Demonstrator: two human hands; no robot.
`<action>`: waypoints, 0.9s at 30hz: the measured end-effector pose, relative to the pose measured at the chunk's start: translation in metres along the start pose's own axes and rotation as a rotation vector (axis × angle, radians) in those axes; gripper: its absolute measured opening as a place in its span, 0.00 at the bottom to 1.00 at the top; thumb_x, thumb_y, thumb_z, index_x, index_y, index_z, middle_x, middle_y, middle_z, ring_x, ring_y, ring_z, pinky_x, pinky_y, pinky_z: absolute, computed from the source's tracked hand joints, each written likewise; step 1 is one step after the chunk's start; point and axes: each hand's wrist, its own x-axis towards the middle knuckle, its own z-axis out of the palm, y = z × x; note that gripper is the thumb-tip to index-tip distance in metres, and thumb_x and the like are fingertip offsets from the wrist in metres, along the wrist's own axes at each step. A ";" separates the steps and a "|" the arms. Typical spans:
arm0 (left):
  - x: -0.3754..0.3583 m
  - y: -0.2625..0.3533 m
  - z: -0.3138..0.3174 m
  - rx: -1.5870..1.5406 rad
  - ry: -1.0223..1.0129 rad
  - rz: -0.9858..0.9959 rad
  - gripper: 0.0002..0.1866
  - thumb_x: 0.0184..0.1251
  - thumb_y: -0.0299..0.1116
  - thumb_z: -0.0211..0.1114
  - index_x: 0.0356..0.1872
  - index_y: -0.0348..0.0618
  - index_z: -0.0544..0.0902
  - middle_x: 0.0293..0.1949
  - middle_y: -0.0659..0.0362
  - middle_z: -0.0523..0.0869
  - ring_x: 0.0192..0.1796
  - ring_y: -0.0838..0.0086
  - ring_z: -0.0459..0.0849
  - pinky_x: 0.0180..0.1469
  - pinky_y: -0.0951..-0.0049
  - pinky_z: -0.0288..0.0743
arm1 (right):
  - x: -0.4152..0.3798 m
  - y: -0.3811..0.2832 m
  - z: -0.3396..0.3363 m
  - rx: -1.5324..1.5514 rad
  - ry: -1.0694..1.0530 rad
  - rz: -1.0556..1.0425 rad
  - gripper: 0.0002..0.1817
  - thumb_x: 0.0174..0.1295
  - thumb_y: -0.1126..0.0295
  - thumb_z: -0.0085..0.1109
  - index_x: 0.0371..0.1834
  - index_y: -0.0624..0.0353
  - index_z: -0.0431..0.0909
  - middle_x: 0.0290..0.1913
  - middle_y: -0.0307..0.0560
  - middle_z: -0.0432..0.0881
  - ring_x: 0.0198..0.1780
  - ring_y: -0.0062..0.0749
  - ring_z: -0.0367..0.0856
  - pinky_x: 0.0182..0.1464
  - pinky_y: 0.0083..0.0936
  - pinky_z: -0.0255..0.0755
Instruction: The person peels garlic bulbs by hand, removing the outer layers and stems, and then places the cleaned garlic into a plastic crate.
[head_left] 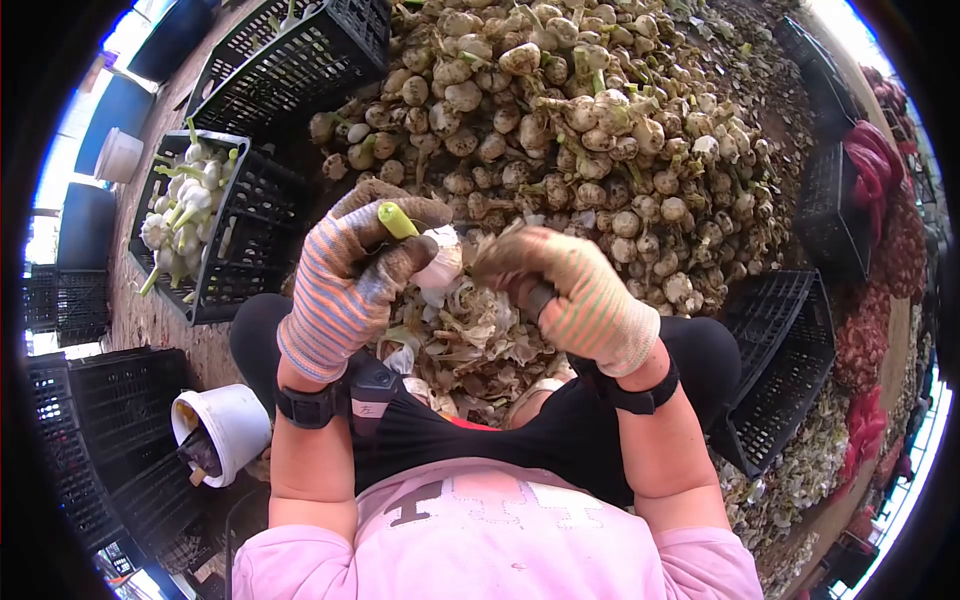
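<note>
We see bare brown floor (pixel 141 300) at left, stacked black crates (pixel 125 410) on it, blue barrels (pixel 88 215) along the edge, a dirt-littered patch at upper right, and bright white light at both sides.

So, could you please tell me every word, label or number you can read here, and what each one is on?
"左", apparently, on the small dark device beside the left wristband.
Pink shirt: letter-like patches on the front, too unclear to quote.
White patch at the lower left: too small to read.
</note>
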 end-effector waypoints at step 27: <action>-0.002 -0.070 0.025 -1.488 0.057 -0.411 0.18 0.65 0.42 0.61 0.50 0.40 0.77 0.42 0.59 0.81 0.41 0.74 0.82 0.31 0.82 0.79 | -0.021 -0.013 0.005 0.990 -0.177 -0.027 0.28 0.44 0.48 0.72 0.35 0.64 0.79 0.36 0.50 0.81 0.36 0.39 0.81 0.37 0.28 0.75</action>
